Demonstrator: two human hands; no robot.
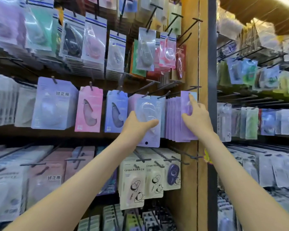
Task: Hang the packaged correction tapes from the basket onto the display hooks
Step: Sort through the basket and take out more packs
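1. A pale blue card blister pack of correction tape [154,134] is gripped by the left hand [137,124], with the thumb curled across its clear bubble.
2. At its 3 o'clock, the hanging lilac card packs [173,120] are pinched by the right hand [198,117], with the index finger pointed to 12 o'clock.
3. Hanging is judged in hand; next, the blue pack's hole must be threaded onto a black wire hook [194,88].

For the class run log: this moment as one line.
left hand: grips pale-blue correction tape pack | right hand: holds purple correction tape pack
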